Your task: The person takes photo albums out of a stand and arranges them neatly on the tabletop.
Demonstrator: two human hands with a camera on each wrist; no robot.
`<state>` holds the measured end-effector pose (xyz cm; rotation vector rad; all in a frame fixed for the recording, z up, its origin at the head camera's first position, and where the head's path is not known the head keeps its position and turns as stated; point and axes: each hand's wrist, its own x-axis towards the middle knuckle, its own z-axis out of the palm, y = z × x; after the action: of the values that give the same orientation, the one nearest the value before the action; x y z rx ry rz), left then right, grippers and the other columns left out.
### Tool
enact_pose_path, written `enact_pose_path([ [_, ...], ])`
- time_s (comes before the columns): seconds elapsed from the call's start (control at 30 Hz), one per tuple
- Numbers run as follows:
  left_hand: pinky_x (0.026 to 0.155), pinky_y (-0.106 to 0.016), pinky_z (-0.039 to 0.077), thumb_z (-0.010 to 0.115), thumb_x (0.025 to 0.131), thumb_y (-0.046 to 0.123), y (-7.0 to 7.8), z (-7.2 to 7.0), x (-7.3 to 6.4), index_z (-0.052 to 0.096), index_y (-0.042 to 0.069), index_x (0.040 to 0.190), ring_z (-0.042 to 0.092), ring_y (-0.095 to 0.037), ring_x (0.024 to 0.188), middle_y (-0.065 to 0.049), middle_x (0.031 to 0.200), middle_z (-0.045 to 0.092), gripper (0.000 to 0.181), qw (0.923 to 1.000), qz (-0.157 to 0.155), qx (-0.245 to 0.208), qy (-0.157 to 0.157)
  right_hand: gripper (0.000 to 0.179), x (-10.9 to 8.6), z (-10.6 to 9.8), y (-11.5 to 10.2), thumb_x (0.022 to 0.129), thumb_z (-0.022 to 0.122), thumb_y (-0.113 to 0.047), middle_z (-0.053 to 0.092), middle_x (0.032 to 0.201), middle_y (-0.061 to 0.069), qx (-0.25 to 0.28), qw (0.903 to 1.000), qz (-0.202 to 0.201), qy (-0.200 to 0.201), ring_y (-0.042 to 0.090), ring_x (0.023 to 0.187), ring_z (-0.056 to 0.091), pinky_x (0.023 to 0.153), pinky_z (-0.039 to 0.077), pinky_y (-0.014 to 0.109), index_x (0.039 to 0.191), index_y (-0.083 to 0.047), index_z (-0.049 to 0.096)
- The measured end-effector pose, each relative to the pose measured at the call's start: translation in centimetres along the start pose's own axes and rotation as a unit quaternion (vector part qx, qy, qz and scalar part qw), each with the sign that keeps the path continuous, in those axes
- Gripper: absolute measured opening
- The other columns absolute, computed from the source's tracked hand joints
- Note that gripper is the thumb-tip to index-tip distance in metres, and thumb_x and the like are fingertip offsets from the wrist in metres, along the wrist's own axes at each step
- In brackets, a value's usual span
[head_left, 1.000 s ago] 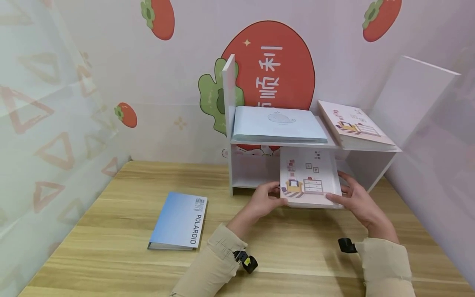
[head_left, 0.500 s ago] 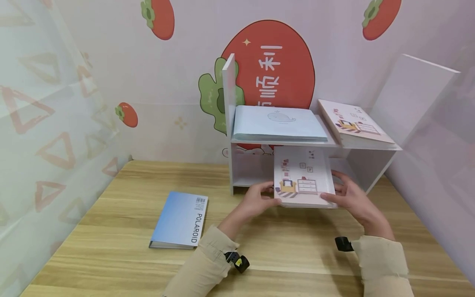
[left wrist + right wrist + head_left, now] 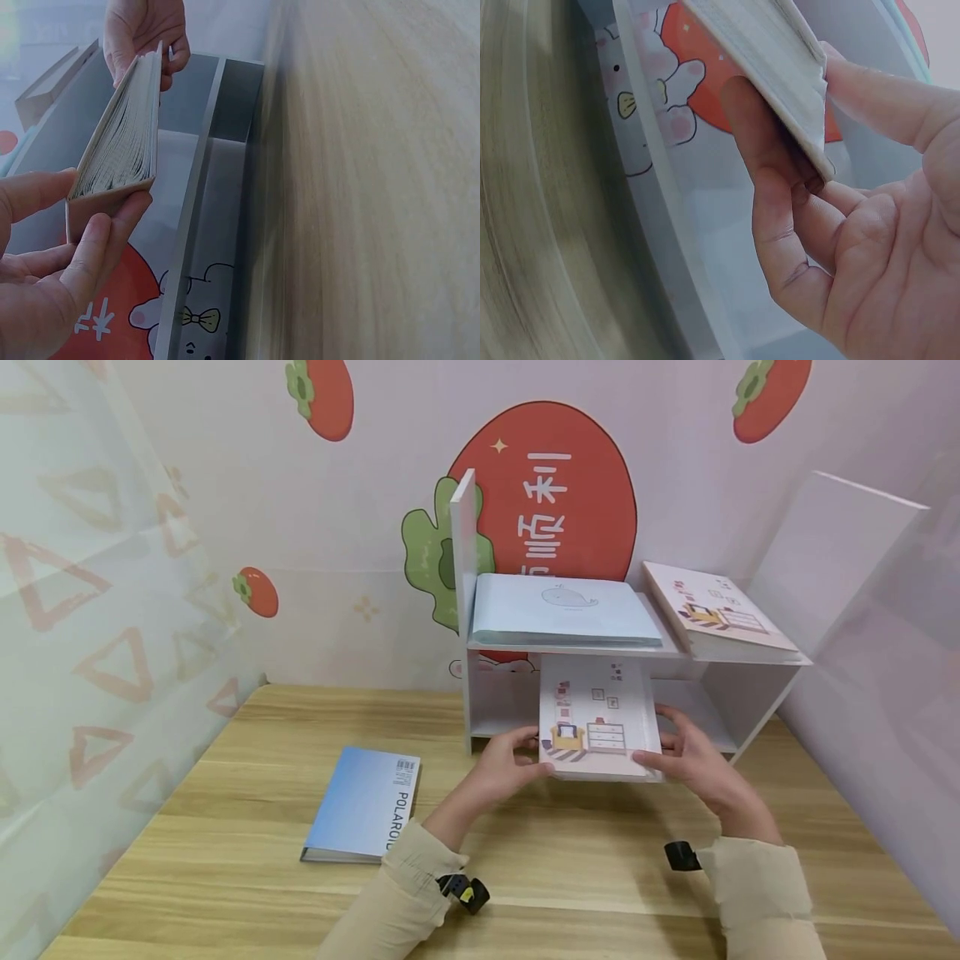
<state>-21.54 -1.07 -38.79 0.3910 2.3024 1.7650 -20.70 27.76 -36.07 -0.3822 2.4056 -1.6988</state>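
Note:
Both hands hold a thick photo album (image 3: pixel 600 718) with a white cover showing a drawn yellow armchair and a chest of drawers. My left hand (image 3: pixel 502 768) pinches its left edge, thumb on top and fingers beneath, as the left wrist view shows at the album's spine (image 3: pixel 109 206). At the right edge my right hand (image 3: pixel 693 760) grips it the same way; in the right wrist view the fingers (image 3: pixel 772 202) lie under the cover. The album's far part is inside the lower compartment of a white shelf (image 3: pixel 573 651), its near end sticking out over the table.
A pale blue whale album (image 3: pixel 562 610) lies on the shelf's top board, with a second armchair album (image 3: pixel 723 610) to its right. A blue POLAROID album (image 3: pixel 360 806) lies on the wooden table (image 3: pixel 247 777) at left. Upright panels (image 3: pixel 463 552) flank the shelf.
Both hands have moved left with the album between them, sliding it across the lower compartment. The other albums and the shelf stay where they were.

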Motion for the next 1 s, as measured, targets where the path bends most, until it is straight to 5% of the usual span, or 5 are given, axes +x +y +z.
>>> enact_pose_path([
  [1.0,0.094,-0.035,0.056,0.076,0.085,0.009,0.0,-3.7,-2.6,0.049,-0.004,0.139,0.063,-0.031,0.113,-0.021,0.131,0.056,0.061,0.9999,-0.002,-0.013,0.000,0.091,0.6,3.3,-2.0,0.094,0.065,-0.004,0.054,0.133,0.039,0.021,0.9996,-0.005,-0.019,0.010,0.090,0.070,0.079,0.055,0.025,0.155,0.001,-0.002],
])
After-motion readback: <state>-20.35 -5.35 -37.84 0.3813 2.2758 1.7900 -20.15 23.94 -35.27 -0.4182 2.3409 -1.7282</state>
